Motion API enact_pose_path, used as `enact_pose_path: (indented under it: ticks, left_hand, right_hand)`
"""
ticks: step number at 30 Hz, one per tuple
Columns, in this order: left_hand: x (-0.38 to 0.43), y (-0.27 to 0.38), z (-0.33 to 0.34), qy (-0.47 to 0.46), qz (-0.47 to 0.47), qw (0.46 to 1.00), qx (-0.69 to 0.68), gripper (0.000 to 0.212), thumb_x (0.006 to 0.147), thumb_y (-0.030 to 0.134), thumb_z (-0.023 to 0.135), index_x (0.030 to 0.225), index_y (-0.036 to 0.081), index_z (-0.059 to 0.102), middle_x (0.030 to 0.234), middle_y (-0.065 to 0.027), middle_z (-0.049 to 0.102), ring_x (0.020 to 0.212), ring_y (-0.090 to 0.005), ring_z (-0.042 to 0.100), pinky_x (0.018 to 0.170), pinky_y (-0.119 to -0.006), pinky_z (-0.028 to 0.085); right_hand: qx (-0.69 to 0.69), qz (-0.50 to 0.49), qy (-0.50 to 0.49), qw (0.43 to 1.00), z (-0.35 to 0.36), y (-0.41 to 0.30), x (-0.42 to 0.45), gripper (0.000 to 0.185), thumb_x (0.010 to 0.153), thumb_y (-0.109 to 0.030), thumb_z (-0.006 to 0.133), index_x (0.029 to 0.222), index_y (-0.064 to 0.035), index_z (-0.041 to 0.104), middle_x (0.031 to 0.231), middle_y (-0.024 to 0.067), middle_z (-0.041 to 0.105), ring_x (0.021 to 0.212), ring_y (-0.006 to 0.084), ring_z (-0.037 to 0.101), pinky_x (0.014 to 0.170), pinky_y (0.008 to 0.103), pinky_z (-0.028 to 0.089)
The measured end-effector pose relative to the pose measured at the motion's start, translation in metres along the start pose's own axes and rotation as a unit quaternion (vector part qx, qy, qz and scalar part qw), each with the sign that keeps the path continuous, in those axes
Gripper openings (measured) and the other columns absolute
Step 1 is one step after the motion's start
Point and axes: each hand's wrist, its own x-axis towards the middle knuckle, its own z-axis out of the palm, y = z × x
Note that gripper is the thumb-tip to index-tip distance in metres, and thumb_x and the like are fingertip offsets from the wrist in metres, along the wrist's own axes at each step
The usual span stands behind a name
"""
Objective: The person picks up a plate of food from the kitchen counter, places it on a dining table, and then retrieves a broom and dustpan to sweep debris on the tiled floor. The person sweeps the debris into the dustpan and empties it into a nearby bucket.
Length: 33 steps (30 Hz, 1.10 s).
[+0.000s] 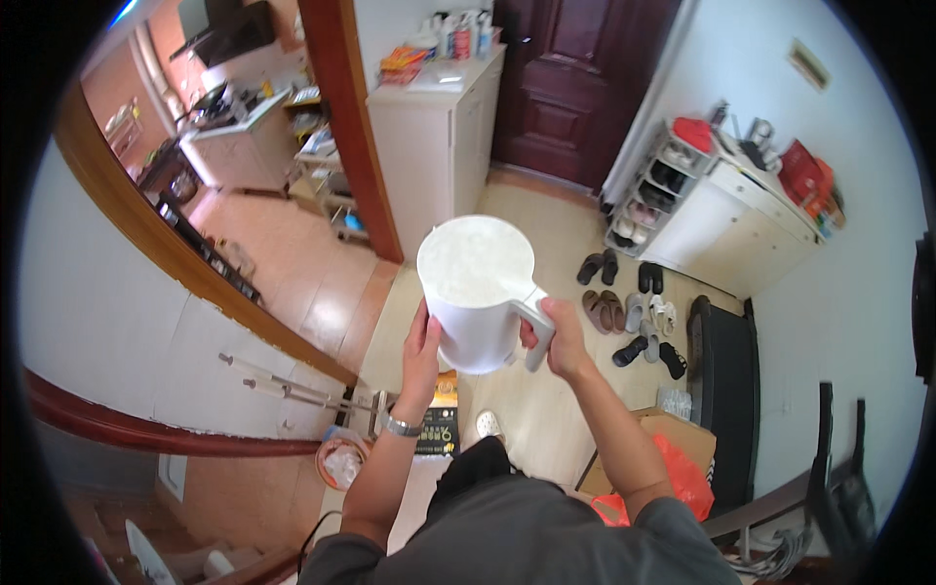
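A white lidded pitcher or kettle (pixel 475 329) is held up in front of me at the centre of the head view. My right hand (pixel 561 338) is closed around its light grey handle, on the right side. My left hand (pixel 422 358) supports the lower left side of the body, the thumb lying along the wall. The pitcher's round top faces the camera; whether that is a lid or its contents I cannot tell. A metal watch or bracelet (pixel 401 425) is on my left wrist.
Several pairs of shoes (pixel 632 311) lie on the floor ahead, beside a shoe rack (pixel 658 186) and a white cabinet (pixel 731 227). A folded treadmill or similar black machine (pixel 724 402) and an open cardboard box (pixel 684 431) stand right. A waste bin (pixel 322 462) is lower left; the kitchen doorway's frame (pixel 358 131) is farther off.
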Motion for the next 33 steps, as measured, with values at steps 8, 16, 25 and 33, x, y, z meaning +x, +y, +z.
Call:
enact_pose_path:
  ticks: [8, 16, 25, 33]
  left_hand:
    - [0.149, 0.001, -0.028, 0.097, 0.002, 0.995, 0.028, 0.056, 0.101, 0.028, 0.046, 0.146, 0.0, 0.031, 0.149, -0.0126, 0.036, 0.138, -0.0208, 0.031, 0.112, -0.032, 0.023]
    - [0.288, 0.001, -0.083, 0.211, 0.045, 0.976, 0.029, 0.057, 0.101, 0.027, 0.042, 0.149, 0.002, 0.024, 0.153, -0.0114, 0.028, 0.141, -0.021, 0.024, 0.115, -0.033, 0.019]
    - [0.41, 0.04, -0.174, 0.342, 0.114, 0.927, 0.108, 0.059, 0.102, 0.028, 0.04, 0.15, 0.003, 0.019, 0.155, -0.0126, 0.022, 0.143, -0.0231, 0.02, 0.116, -0.033, 0.016]
    - [0.51, 0.068, -0.317, 0.375, 0.13, 0.908, 0.133, 0.062, 0.101, 0.033, 0.042, 0.15, 0.003, 0.018, 0.154, -0.0141, 0.026, 0.14, -0.0225, 0.026, 0.113, -0.032, 0.022]
  right_hand:
    - [0.026, 0.033, -0.113, 0.993, 0.0, 0.0, 0.201, 0.043, 0.089, -0.039, 0.043, 0.07, -0.0016, 0.055, 0.06, 0.0071, 0.053, 0.05, 0.0158, 0.048, 0.052, 0.03, 0.04]
    - [0.041, 0.056, -0.25, 0.966, 0.045, 0.017, 0.404, 0.042, 0.09, -0.037, 0.043, 0.071, -0.0018, 0.055, 0.058, 0.0072, 0.052, 0.049, 0.0159, 0.047, 0.05, 0.0313, 0.039]
    - [0.058, 0.089, -0.375, 0.921, 0.162, 0.02, 0.583, 0.045, 0.09, -0.04, 0.042, 0.069, -0.002, 0.055, 0.054, 0.0062, 0.05, 0.05, 0.0145, 0.047, 0.05, 0.0296, 0.038]
    - [0.048, 0.101, -0.388, 0.915, 0.304, 0.058, 0.713, 0.049, 0.089, -0.043, 0.042, 0.067, -0.0014, 0.055, 0.053, 0.0062, 0.049, 0.05, 0.0145, 0.047, 0.051, 0.0292, 0.039]
